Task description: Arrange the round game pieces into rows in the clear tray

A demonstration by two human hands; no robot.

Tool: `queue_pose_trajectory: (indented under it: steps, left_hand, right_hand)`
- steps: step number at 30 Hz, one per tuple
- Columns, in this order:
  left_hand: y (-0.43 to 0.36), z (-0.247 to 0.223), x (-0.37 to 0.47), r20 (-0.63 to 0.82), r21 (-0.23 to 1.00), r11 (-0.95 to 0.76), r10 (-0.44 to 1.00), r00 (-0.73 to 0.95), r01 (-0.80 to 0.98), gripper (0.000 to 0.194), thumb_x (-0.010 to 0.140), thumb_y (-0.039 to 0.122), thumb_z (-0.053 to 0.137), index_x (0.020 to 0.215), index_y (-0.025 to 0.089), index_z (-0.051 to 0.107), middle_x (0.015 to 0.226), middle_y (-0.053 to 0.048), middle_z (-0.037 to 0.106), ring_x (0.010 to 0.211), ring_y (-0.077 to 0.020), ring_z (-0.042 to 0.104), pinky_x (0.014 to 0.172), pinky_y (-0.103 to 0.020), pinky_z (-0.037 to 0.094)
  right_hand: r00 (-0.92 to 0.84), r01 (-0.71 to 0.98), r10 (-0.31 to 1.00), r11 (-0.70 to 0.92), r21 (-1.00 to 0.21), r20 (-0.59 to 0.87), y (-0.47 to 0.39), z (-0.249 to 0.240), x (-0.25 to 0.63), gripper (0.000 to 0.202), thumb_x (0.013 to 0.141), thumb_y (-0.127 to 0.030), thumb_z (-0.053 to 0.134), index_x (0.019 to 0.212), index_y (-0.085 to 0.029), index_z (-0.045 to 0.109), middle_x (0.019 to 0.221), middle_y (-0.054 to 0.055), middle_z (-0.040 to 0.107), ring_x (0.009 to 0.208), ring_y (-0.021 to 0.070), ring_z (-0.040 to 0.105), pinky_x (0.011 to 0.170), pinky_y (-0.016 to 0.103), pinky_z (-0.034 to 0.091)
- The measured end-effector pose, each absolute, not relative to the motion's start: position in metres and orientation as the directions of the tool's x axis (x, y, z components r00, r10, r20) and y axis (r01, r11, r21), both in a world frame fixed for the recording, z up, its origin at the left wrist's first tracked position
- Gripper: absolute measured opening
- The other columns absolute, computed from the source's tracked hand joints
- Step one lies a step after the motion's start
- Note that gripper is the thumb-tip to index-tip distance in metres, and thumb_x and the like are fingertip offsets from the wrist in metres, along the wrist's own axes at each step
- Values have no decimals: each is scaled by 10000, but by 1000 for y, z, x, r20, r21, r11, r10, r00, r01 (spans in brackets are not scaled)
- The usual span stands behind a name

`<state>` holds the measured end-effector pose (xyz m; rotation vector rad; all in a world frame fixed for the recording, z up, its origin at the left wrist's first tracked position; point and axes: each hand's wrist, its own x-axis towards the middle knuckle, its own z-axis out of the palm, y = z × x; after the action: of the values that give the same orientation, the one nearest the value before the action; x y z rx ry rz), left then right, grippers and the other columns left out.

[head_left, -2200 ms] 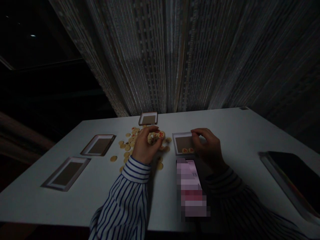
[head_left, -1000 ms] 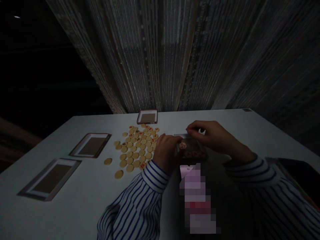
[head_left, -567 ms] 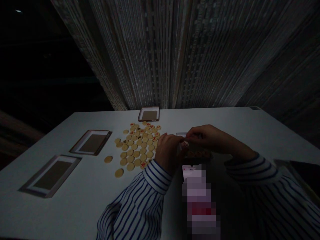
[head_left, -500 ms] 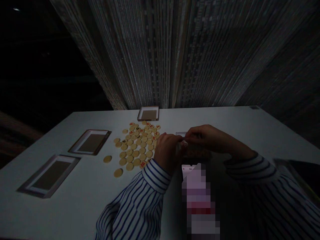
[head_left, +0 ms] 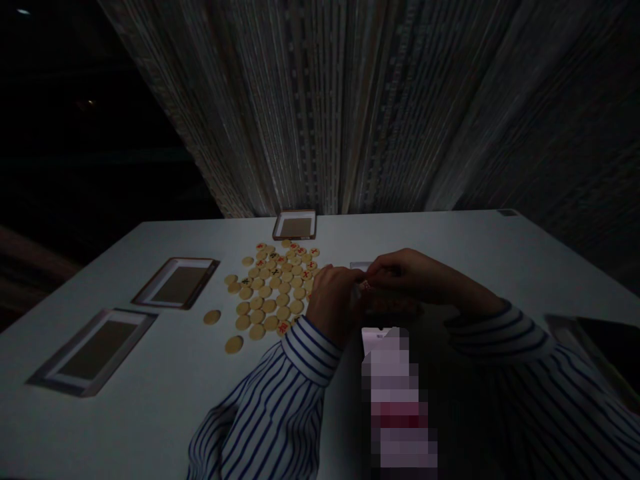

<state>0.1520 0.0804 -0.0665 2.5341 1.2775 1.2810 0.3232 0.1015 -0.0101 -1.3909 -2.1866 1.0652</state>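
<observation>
Phone (head_left: 396,390) near left hand (head_left: 334,301)

The person's left forearm (head_left: 273,400) slants up from the bottom edge to the left hand (head_left: 331,300), curled near mid-frame. The right forearm (head_left: 530,347) extends from the lower right, the right hand (head_left: 367,275) arched with fingertips bunched together (whether the hands touch is unclear).

Your table (head_left: 165,420) is white. Discs (head_left: 265,291) spread left of your left hand (head_left: 331,300); two trays (head_left: 214,267) farther left. Third tray (head_left: 295,238) beyond that hand, fourth tray (head_left: 360,266) mostly hidden by both. Phone (head_left: 373,340) nearside. Dark slab (head_left: 607,343) right of your right hand (head_left: 413,277).
</observation>
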Motion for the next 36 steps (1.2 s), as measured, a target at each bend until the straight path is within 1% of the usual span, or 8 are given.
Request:
queue_pose_trajectory:
  steps: [4, 8, 15, 21, 25, 28, 30, 36]
  left_hand:
    - [80, -63, 153, 639, 374, -649, 698, 324, 663, 123, 769, 211, 589, 886, 181, 614, 750, -37, 638, 765, -186, 575, 742, -356, 463]
    - [81, -65, 153, 660, 371, -659, 683, 314, 654, 117, 783, 231, 574, 877, 173, 613, 742, -39, 635, 749, -182, 567, 724, -351, 461]
    - [83, -69, 150, 681, 363, -666, 667, 302, 652, 130, 799, 265, 558, 873, 175, 616, 760, -42, 642, 742, -181, 565, 708, -347, 455]
    - [84, -69, 150, 677, 353, -659, 670, 305, 665, 148, 819, 285, 539, 875, 173, 619, 734, -41, 636, 740, -178, 567, 711, -345, 453]
    - [83, -70, 149, 670, 349, -669, 668, 325, 656, 139, 810, 267, 556, 902, 177, 607, 765, -42, 638, 770, -184, 569, 733, -353, 458]
    - [83, -71, 146, 671, 350, -672, 666, 326, 652, 176, 786, 263, 583, 941, 182, 593, 822, -50, 640, 812, -194, 570, 751, -361, 462]
    - [84, -72, 145, 660, 350, -666, 674, 332, 659, 237, 758, 263, 613, 980, 187, 580, 865, -56, 640, 848, -203, 570, 780, -377, 460]
    - [88, -74, 139, 564, 390, -601, 755, 335, 697, 354, 677, 217, 688, 1007, 196, 563, 898, -50, 646, 875, -217, 580, 800, -396, 460]
  right_hand:
    - [-448, 604, 887, 208, -770, -112, 102, -10, 323, 221, 726, -355, 595, 801, -160, 666, 797, 51, 704, 753, 168, 634, 658, 279, 476]
    - [-437, 581, 893, 191, -791, -105, 102, -10, 323, 225, 716, -351, 605, 804, -154, 669, 807, 57, 702, 770, 172, 634, 662, 276, 478]
    - [-384, 591, 915, 137, -795, -128, 101, -7, 320, 151, 716, -283, 604, 770, -154, 661, 756, 38, 690, 711, 143, 621, 641, 258, 469]
    - [-389, 576, 909, 113, -810, -150, 101, -8, 320, 167, 701, -306, 624, 765, -154, 650, 747, 38, 689, 700, 144, 617, 619, 259, 465]
    - [-401, 546, 906, 121, -829, -132, 101, -9, 321, 183, 679, -319, 643, 754, -152, 649, 746, 43, 687, 707, 148, 618, 628, 262, 467]
    - [-386, 543, 913, 110, -832, -132, 101, -9, 321, 162, 675, -293, 642, 752, -152, 649, 745, 41, 684, 706, 147, 616, 628, 262, 471]
    - [-364, 553, 923, 104, -827, -127, 102, -8, 321, 131, 682, -264, 627, 744, -150, 647, 744, 44, 682, 704, 148, 616, 637, 267, 475]
    - [-350, 615, 931, 146, -775, -102, 106, -14, 324, 133, 706, -264, 604, 755, -155, 661, 730, 47, 679, 695, 154, 613, 623, 266, 474]
